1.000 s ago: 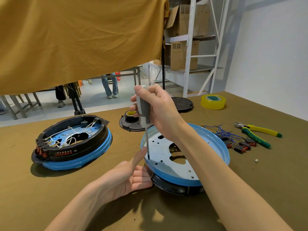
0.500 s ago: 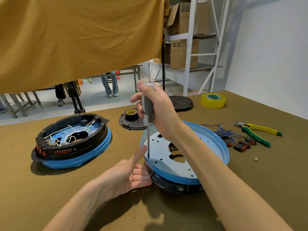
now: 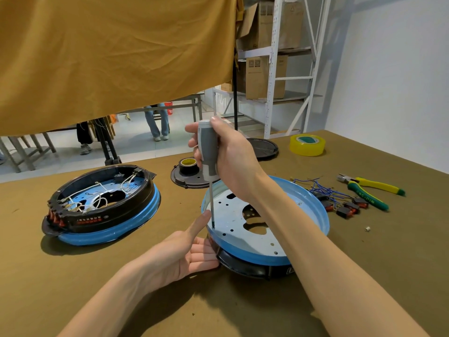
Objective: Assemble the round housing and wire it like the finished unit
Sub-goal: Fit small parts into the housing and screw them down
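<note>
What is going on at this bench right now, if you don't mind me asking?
A person is screwing together a round housing. The right hand grips a grey-handled screwdriver upright, its tip at the near-left edge of the perforated metal plate. The left hand steadies the housing's rim, thumb beside the shaft. The finished unit, already wired, sits to the left; loose blue wires with switches and pliers lie unused on the right.

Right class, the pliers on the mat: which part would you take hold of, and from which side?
Take the pliers by the yellow-green handles, coming from above and the right. They lie flat, handles fanning out rightward over bare mat, while the metal nose points left toward the blue wires, so that end is short and more crowded.
</note>
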Tool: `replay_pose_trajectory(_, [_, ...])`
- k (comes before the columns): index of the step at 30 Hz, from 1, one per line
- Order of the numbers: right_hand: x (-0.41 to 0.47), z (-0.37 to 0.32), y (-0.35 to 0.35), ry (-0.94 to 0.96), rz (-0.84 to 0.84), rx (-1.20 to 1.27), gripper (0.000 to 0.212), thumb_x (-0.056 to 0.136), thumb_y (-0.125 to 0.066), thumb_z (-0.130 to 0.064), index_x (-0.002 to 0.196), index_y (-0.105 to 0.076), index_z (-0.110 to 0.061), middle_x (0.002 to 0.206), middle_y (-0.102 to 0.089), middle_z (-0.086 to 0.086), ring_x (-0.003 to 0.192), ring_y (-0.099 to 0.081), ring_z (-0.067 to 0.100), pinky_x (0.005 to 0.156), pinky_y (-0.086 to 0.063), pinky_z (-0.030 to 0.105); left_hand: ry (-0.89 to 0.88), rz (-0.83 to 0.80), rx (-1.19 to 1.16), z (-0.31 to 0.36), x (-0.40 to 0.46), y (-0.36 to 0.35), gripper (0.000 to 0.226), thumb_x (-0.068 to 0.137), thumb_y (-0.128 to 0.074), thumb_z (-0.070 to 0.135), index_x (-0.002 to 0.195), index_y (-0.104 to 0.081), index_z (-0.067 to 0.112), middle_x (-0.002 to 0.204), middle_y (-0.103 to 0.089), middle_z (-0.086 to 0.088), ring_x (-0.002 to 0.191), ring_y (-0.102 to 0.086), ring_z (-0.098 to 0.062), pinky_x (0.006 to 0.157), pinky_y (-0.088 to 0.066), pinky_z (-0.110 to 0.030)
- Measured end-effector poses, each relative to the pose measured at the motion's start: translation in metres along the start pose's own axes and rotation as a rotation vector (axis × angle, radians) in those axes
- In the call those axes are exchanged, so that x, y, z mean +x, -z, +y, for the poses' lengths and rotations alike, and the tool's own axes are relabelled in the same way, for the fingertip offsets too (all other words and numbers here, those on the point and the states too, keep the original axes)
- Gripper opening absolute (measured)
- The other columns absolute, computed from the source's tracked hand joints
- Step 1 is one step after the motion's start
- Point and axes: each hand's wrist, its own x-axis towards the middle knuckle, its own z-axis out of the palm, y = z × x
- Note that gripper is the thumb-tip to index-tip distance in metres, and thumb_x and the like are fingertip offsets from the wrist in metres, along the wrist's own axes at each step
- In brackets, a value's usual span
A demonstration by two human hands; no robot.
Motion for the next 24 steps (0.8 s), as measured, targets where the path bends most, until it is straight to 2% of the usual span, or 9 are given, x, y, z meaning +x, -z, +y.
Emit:
replay_pose_trajectory(3, [0.0016,0.0028,0.0011,0.049,0.034,-0.088,0.025,0.103,-0.06,-0.027,0.116,-0.058,-0.006,0.089,-0.069,0.003,0.074,-0.065,0.019,0.075,-0.057,0.038,-0.009,0.006,0.005,-0.001,0.0011,0.0002,0.103,0.046,-0.08,0.072,0.114,-0.063,-0.004,0.097,-0.077,-0.023,0.087,-0.078,-0.032,0.061,-0.062,-0.033])
replay_pose_trajectory(5, [0.0017,0.0041,-0.0009,0.057,0.041,-0.079,0.033,0.099,-0.067,-0.024,0.122,-0.05,-0.006,0.09,-0.069,0.004,0.07,-0.063,0.02,0.072,-0.056,0.04,-0.011,0.006,0.008,-0.0013,0.0013,0.0004,0.103,0.048,-0.079,0.073,0.114,-0.063,-0.004,0.098,-0.077,-0.023,0.088,-0.078,-0.032,0.062,-0.063,-0.033])
replay_pose_trajectory(9, [0.0002,0.0022,-0.0025,0.016,0.003,-0.038,0.039,0.103,-0.049,-0.04,0.12,-0.058,-0.006,0.085,-0.064,0.004,0.07,-0.057,0.014,0.067,-0.048,0.031,-0.015,0.002,0.011,-0.0011,-0.0006,-0.0009,0.103,0.048,-0.079,0.071,0.116,-0.062,-0.005,0.098,-0.077,-0.023,0.087,-0.078,-0.032,0.062,-0.063,-0.033])
replay_pose_trajectory(11, [0.0006,0.0015,-0.0013,0.002,0.002,-0.028,0.036,0.109,-0.041,-0.033,0.117,-0.063,-0.005,0.088,-0.064,0.005,0.075,-0.058,0.016,0.073,-0.049,0.032,-0.02,-0.004,0.016,-0.0006,-0.001,-0.0009,0.102,0.049,-0.078,0.071,0.116,-0.063,-0.005,0.099,-0.077,-0.023,0.088,-0.078,-0.032,0.064,-0.063,-0.033])
replay_pose_trajectory(13, [0.0015,0.0031,0.0012,0.032,0.042,-0.085,0.025,0.106,-0.053,-0.025,0.118,-0.06,-0.005,0.093,-0.068,0.006,0.082,-0.065,0.019,0.081,-0.055,0.038,-0.025,-0.01,0.02,-0.0006,-0.0014,-0.0006,0.104,0.05,-0.077,0.072,0.117,-0.062,-0.005,0.101,-0.077,-0.023,0.091,-0.077,-0.032,0.067,-0.064,-0.034])
replay_pose_trajectory(16, [0.0017,0.0058,0.0013,0.065,0.054,-0.077,0.032,0.097,-0.069,-0.019,0.122,-0.05,-0.01,0.092,-0.069,0.009,0.075,-0.067,0.018,0.082,-0.059,0.041,-0.031,-0.024,0.014,-0.0011,-0.0027,0.0006,0.102,0.054,-0.078,0.072,0.119,-0.062,-0.005,0.103,-0.076,-0.023,0.094,-0.077,-0.031,0.07,-0.064,-0.034])
replay_pose_trajectory(20, [0.0014,0.0029,-0.0009,0.039,0.011,-0.078,0.035,0.102,-0.05,-0.039,0.115,-0.061,-0.008,0.086,-0.063,0.006,0.072,-0.056,0.016,0.073,-0.047,0.034,-0.018,-0.024,0.007,-0.0011,-0.002,0.0008,0.103,0.051,-0.079,0.071,0.118,-0.063,-0.005,0.103,-0.076,-0.024,0.092,-0.077,-0.032,0.065,-0.063,-0.033])
replay_pose_trajectory(22, [0.0021,0.002,-0.0013,0.025,0.01,-0.036,0.038,0.109,-0.04,-0.034,0.109,-0.067,-0.007,0.083,-0.064,0.003,0.071,-0.058,0.016,0.073,-0.046,0.033,-0.017,-0.024,0.002,-0.0011,-0.0015,0.0002,0.104,0.05,-0.079,0.071,0.117,-0.063,-0.005,0.102,-0.076,-0.024,0.091,-0.077,-0.032,0.063,-0.063,-0.032])
replay_pose_trajectory(24, [0.0025,0.0032,-0.002,0.054,0.037,-0.065,0.029,0.108,-0.048,-0.028,0.108,-0.065,-0.005,0.087,-0.066,0.004,0.073,-0.063,0.016,0.075,-0.052,0.034,-0.026,-0.027,-0.001,-0.0014,-0.0006,0.0003,0.102,0.05,-0.08,0.071,0.116,-0.063,-0.006,0.1,-0.076,-0.024,0.089,-0.078,-0.031,0.062,-0.062,-0.032])
